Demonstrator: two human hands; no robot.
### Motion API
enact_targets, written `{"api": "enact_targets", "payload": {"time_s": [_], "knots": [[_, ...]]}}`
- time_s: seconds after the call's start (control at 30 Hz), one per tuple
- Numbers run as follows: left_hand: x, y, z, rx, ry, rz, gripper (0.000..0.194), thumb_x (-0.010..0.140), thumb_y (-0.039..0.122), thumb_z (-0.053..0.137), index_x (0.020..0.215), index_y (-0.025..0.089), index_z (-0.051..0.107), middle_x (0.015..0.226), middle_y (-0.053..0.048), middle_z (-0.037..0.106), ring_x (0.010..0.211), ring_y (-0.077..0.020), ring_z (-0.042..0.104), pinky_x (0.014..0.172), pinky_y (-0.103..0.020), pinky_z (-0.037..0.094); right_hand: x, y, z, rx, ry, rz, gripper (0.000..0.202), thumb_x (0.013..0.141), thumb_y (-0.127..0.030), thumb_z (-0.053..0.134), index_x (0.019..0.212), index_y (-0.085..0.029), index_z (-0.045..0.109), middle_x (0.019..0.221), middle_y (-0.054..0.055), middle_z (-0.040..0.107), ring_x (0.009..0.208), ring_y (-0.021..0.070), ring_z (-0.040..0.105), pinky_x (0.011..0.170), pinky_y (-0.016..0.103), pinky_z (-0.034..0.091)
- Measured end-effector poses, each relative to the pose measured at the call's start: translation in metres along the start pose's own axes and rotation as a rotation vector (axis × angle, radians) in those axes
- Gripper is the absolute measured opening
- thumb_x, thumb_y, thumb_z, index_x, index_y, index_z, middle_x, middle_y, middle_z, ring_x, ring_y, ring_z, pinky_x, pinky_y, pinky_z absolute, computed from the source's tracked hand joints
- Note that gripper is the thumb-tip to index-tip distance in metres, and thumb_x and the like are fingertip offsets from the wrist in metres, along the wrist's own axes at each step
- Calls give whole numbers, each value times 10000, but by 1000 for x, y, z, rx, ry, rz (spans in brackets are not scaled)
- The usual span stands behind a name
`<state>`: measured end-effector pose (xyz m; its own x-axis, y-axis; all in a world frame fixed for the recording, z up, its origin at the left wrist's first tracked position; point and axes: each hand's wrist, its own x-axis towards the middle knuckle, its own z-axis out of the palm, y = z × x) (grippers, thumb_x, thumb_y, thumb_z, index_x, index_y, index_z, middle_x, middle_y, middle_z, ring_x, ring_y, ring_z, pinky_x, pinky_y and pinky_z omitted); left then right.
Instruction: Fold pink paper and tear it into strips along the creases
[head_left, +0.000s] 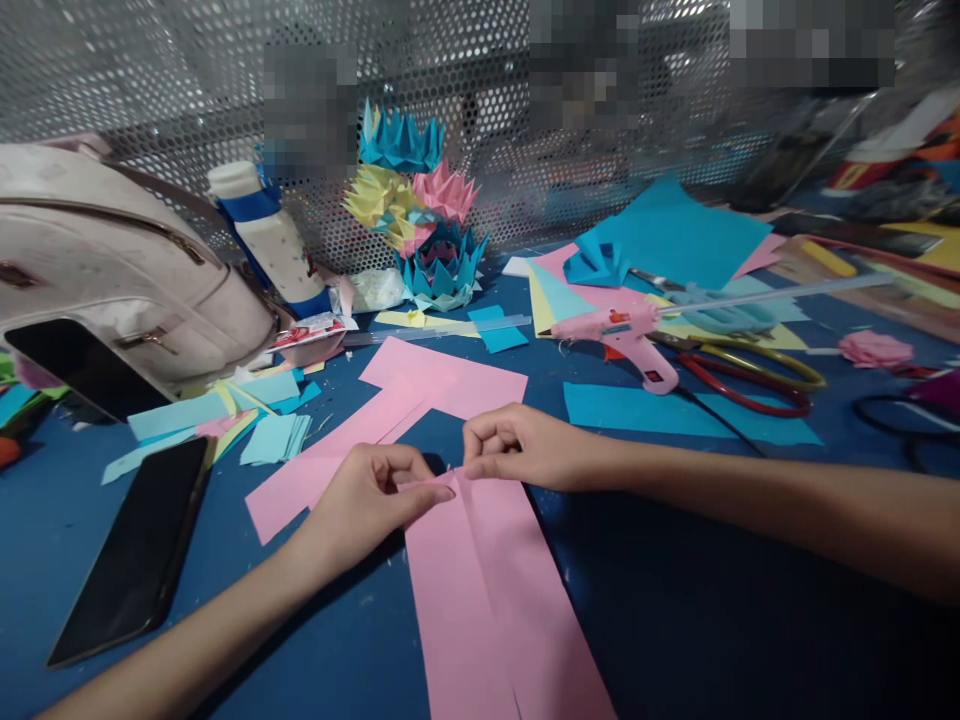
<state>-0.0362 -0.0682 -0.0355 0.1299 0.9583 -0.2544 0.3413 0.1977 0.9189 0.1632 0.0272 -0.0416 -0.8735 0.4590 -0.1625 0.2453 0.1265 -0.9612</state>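
Observation:
A pink sheet of paper [495, 590] with a lengthwise line down its middle runs from the table's centre toward me. My left hand [375, 490] pinches its far edge left of that line. Just across the line, my right hand [502, 445] pinches the same edge between thumb and fingers. The two thumbs are close together, and a small tear or notch seems to show between them. Behind my hands lie more pink paper strips [322, 450], overlapping one another on the blue table.
A black phone [139, 545] lies at left, near small light-blue paper pieces [274, 440]. A pink glue gun [615, 335], red-and-yellow-handled scissors [750, 385] and a blue strip [690, 412] lie at right. Folded paper flowers [439, 265], a white bottle [270, 240] and a bag [127, 250] stand behind.

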Motion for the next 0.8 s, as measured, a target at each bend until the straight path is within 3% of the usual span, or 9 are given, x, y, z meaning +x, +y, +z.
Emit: {"api": "enact_targets", "payload": {"time_s": [0.23,0.37,0.53,0.8], "knots": [[1,-3,-1,-14,16,-14,328,766,426,699,614,158,586,506,57,404,473,-76,282,453,-210,187,0,1,0,65,2,18,345,771,-450,731,739,-151,562,509,-89,414,505,62,273,500,225,191],[2,-2,-2,-33,-34,-11,277,756,404,722,701,152,620,569,44,480,508,-81,351,477,-202,242,-1,0,0,81,9,20,357,774,-464,726,751,-151,557,522,-86,435,506,60,280,500,223,194],[3,-3,-4,9,-5,-24,342,740,391,729,590,155,532,520,60,426,495,-74,322,466,-205,213,-1,-1,1,76,22,36,388,755,-492,733,730,-155,542,505,-96,382,494,59,253,481,223,169],[3,-2,-3,-1,3,-29,349,739,399,721,582,159,523,511,61,412,491,-72,308,468,-214,194,0,-1,2,85,25,42,415,752,-531,720,740,-159,537,532,-84,386,502,64,282,487,223,189]]}}
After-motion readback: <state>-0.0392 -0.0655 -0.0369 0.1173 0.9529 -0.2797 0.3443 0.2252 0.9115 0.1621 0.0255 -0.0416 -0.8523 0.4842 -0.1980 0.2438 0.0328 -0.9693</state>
